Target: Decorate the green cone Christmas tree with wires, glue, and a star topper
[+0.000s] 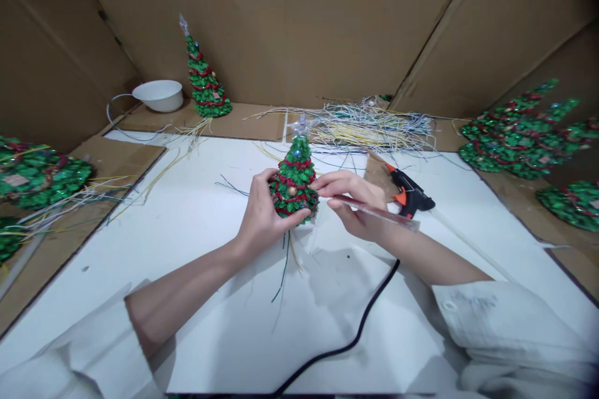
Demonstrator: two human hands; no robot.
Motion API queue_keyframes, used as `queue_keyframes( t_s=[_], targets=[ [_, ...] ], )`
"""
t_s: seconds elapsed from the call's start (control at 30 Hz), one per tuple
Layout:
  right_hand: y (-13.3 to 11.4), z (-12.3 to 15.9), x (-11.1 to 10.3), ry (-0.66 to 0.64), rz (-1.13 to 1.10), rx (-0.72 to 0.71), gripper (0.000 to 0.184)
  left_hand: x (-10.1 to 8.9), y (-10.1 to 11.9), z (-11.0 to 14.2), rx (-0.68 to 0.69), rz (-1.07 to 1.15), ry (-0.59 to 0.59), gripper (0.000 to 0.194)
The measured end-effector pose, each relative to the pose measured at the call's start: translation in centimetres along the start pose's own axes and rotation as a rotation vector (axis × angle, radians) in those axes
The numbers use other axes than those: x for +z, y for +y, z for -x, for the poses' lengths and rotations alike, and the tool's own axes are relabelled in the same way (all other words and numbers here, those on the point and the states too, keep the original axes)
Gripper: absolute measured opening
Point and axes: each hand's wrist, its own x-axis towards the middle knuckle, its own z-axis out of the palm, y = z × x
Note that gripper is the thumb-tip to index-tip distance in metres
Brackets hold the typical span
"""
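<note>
A small green Christmas tree (pixel 294 169) with red garland, small baubles and a clear star on top stands upright on the white table in front of me. My left hand (pixel 270 209) is wrapped round its left side and lower front, the thumb across the base. On the tree's right side, the fingertips of my right hand (pixel 355 199) touch the branches. That hand also grips a thin, flat, reddish strip (pixel 381 212), which points back over the wrist; its exact kind is unclear. Thin green and yellow wires (pixel 286 268) trail from under the tree.
A black and orange glue gun (pixel 412 190) lies at the right, its black cord (pixel 346 344) crossing the front. Behind are a wire bundle (pixel 374 126), a white bowl (pixel 161 95) and another tree (pixel 206 84). More trees line the left (pixel 51 177) and right (pixel 519 131) cardboard edges.
</note>
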Motion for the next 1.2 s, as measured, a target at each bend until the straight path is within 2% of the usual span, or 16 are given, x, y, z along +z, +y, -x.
queue_keyframes(
  t_s=[0.23,0.43,0.5,0.7,1.2],
  targets=[
    [0.63,0.19,0.41,-0.002,-0.033,0.083,0.014,0.00,0.23,0.10,0.061,-0.041,0.043,0.091],
    [0.59,0.51,0.45,0.179,-0.288,0.283,0.008,-0.25,0.55,0.32,0.105,-0.027,0.021,0.090],
    [0.56,0.53,0.47,0.218,-0.346,0.307,0.009,-0.37,0.70,0.31,0.117,-0.013,0.017,0.088],
    [0.71,0.29,0.47,0.167,-0.345,0.227,0.009,-0.50,0.79,0.27,0.077,0.175,-0.098,0.089],
    [0.26,-0.11,0.50,0.151,-0.269,0.214,0.009,-0.49,0.76,0.33,0.078,0.201,-0.116,0.091]
  ],
)
